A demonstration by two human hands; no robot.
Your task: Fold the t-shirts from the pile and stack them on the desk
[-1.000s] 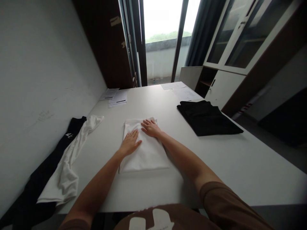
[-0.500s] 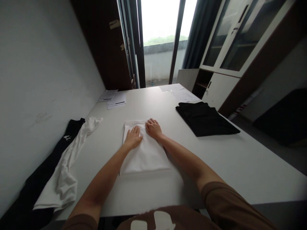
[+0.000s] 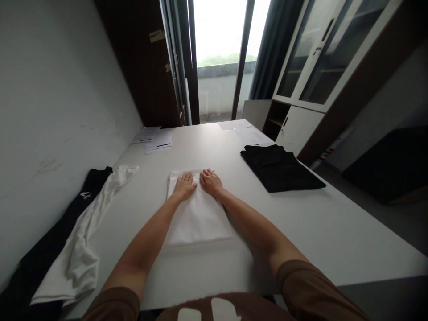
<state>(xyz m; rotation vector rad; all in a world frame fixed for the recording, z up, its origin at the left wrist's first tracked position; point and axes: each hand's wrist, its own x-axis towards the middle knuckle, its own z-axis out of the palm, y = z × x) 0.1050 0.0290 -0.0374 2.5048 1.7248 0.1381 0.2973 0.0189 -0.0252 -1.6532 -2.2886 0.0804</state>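
Left hand [image 3: 185, 187] and right hand [image 3: 211, 182] lie palm-down, unclenched, on folded white cloth [image 3: 199, 225]; black cloth [image 3: 282, 170] looks folded too, white garment [image 3: 78, 249] unfolded

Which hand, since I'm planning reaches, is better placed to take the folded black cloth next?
Right hand, likely: it is nearer the black cloth. The left hand lies farther away; both rest on the folded white cloth.
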